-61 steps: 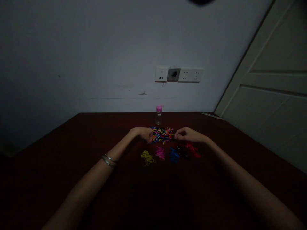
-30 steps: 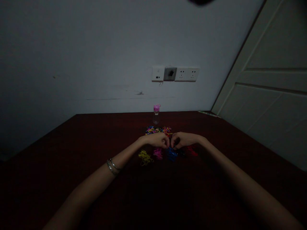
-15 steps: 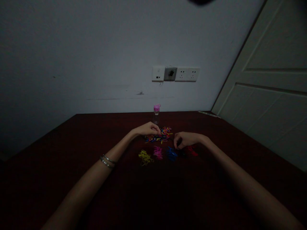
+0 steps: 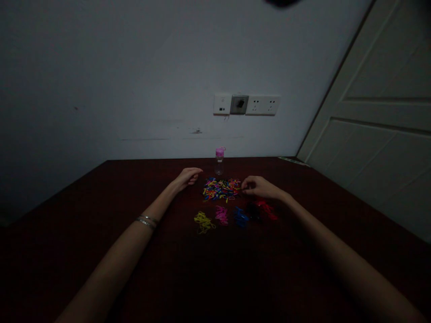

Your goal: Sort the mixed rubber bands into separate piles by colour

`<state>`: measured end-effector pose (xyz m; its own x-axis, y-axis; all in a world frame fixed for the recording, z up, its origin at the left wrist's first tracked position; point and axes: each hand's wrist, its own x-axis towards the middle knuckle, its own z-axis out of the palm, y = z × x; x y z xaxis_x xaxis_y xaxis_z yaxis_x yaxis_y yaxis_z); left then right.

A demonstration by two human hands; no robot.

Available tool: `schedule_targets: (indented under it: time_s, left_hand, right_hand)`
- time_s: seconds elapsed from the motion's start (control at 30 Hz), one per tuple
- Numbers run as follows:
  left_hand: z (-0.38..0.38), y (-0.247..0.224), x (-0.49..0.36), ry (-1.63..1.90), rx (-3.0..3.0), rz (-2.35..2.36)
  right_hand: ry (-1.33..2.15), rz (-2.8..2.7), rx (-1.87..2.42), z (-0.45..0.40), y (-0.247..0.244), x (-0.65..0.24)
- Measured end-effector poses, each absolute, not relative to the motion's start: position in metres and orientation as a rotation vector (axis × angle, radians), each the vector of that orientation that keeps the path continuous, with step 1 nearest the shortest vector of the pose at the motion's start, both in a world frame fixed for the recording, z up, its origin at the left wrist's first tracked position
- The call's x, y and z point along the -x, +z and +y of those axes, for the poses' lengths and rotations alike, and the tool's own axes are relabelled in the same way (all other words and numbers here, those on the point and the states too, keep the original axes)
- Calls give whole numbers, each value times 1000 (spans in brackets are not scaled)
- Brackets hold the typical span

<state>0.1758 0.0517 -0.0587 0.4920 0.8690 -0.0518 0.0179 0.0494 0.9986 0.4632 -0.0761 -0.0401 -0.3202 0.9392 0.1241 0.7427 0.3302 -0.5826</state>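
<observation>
Your left hand [image 4: 188,177]: fingers drawn in, near left edge of mixed pile [image 4: 220,189], strip of tabletop [image 4: 208,260] between; cannot tell whether holding anything. Your right hand [image 4: 255,185]: at pile's right edge; cannot tell whether fingertips meet. Bottle [image 4: 219,168] upright behind pile, wall [image 4: 151,80] beyond. Nearer you, in row: yellow bands [image 4: 203,222], pink bands [image 4: 221,215], blue bands [image 4: 241,217], black bands [image 4: 253,212], red bands [image 4: 268,210], last two close together.

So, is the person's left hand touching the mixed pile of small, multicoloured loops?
Apart. The head view shows a strip of bare, dark reddish tabletop between the left hand and the left edge of the pile.
</observation>
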Motion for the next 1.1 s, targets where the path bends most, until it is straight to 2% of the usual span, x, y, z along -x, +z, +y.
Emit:
schedule_targets:
  time_s: [0.17,0.5,0.73,1.1]
  left_hand:
    - [52,-64,-176,821,-1372,901]
    - [46,-58,-186,902,-1444,914]
    - [35,-53,-200,779,-1762,1036]
    - [3,-38,-230,587,-2128,746]
  right_hand:
    - [704,-2206,1428,-78,-50,-453]
    - [663,-2247,1385,-81,-48,-447]
    - [783,-2095,1413,-80,-39,-461]
    - [956,-1919,1342,-83,-29,-461]
